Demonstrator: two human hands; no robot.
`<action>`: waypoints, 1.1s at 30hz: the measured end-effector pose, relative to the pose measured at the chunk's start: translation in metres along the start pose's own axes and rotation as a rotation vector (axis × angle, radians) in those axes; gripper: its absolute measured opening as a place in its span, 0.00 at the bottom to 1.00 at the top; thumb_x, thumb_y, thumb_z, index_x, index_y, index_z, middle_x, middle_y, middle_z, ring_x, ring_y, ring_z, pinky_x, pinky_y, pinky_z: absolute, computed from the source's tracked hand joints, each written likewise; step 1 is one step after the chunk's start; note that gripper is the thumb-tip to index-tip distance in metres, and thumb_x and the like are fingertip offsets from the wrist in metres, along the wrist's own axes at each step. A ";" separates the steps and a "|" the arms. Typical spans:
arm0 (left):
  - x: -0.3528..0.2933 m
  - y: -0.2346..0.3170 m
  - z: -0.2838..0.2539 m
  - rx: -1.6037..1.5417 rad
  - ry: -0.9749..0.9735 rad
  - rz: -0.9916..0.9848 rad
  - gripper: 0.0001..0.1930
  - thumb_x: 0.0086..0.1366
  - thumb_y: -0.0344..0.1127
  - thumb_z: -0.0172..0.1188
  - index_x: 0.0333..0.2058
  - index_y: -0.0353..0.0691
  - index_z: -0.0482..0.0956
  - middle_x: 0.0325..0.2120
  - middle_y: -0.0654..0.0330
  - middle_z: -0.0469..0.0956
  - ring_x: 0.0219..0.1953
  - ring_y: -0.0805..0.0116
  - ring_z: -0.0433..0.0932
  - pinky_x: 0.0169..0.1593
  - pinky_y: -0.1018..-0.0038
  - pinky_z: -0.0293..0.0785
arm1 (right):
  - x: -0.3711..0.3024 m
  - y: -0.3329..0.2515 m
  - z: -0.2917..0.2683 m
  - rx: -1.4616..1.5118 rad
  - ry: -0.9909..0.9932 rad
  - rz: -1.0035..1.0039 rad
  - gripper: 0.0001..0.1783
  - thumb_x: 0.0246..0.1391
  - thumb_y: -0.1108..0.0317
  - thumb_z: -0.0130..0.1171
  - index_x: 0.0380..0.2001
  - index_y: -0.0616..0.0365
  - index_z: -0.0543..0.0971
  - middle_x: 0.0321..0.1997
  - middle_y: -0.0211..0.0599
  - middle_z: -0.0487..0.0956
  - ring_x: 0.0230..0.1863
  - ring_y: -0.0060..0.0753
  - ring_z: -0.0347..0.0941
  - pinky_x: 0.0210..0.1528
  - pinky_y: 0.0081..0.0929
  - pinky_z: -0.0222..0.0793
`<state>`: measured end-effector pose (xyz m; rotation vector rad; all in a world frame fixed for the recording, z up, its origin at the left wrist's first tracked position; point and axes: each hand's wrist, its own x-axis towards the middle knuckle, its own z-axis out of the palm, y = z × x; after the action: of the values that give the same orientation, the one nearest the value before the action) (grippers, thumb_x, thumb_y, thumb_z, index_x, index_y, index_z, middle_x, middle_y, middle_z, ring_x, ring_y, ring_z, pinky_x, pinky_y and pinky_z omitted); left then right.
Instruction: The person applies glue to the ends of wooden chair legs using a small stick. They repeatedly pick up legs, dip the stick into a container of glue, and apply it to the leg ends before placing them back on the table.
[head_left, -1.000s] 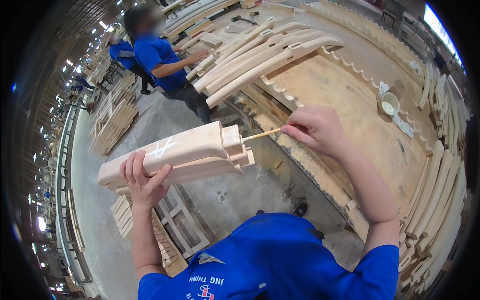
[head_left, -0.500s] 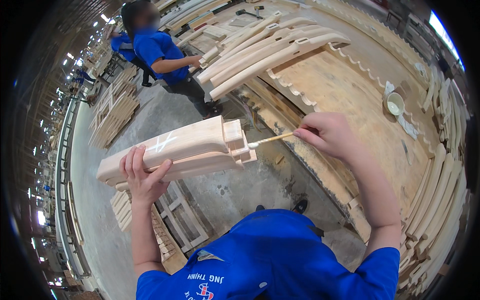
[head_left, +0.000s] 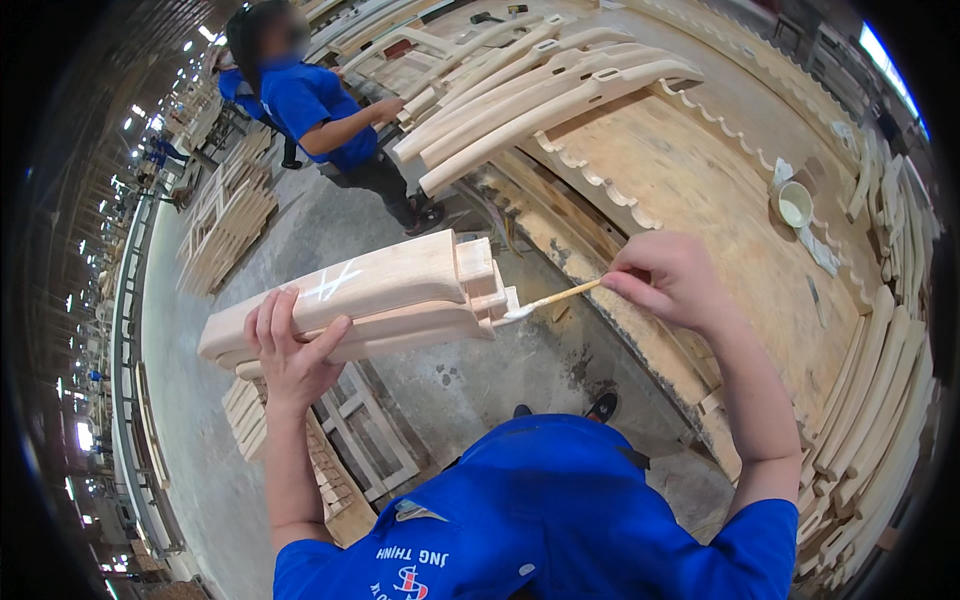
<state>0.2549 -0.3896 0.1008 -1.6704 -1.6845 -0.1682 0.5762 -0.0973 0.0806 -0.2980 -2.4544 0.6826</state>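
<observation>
My left hand is wrapped round a bundle of pale wooden rails, holding it in the air. White chalk strokes mark the top rail, and stepped tenons stick out at the bundle's right end. Between the pinched fingers of my right hand is a thin wooden glue stick. White glue coats its tip, which is at the lower tenons; whether it touches them is hard to tell.
A bowl of white glue rests on the workbench at right. Curved wooden pieces are stacked at its far end, more at lower right. Another person in blue stands at far left of the bench. A slatted pallet lies below.
The glue stick's tip has moved from the upper tenons down to the lower ones. My right hand has shifted slightly right. The bundle has turned a little in my left hand.
</observation>
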 end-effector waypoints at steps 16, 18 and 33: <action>0.001 0.009 0.004 -0.008 -0.073 0.003 0.42 0.26 0.29 0.70 0.46 0.73 0.72 0.54 0.58 0.61 0.57 0.54 0.61 0.58 0.57 0.53 | 0.009 -0.005 0.016 -0.232 0.073 -0.061 0.12 0.48 0.61 0.62 0.17 0.53 0.73 0.15 0.31 0.69 0.19 0.35 0.68 0.20 0.31 0.60; 0.002 0.012 0.006 -0.035 -0.086 -0.007 0.42 0.26 0.29 0.70 0.46 0.73 0.73 0.54 0.57 0.61 0.57 0.54 0.61 0.58 0.57 0.53 | 0.007 -0.005 0.012 -0.255 0.086 -0.098 0.12 0.47 0.62 0.63 0.17 0.52 0.73 0.14 0.30 0.68 0.18 0.35 0.67 0.20 0.31 0.59; -0.003 0.063 0.070 -0.854 -0.687 -0.268 0.51 0.34 0.42 0.68 0.63 0.50 0.59 0.55 0.46 0.59 0.57 0.45 0.59 0.61 0.57 0.51 | -0.033 0.031 -0.011 0.299 -0.113 0.588 0.12 0.51 0.62 0.60 0.23 0.59 0.75 0.17 0.30 0.70 0.20 0.21 0.63 0.25 0.23 0.60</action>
<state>0.2835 -0.3437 0.0240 -2.2622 -2.5940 -0.5535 0.6111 -0.0779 0.0562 -0.8976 -2.3211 1.3248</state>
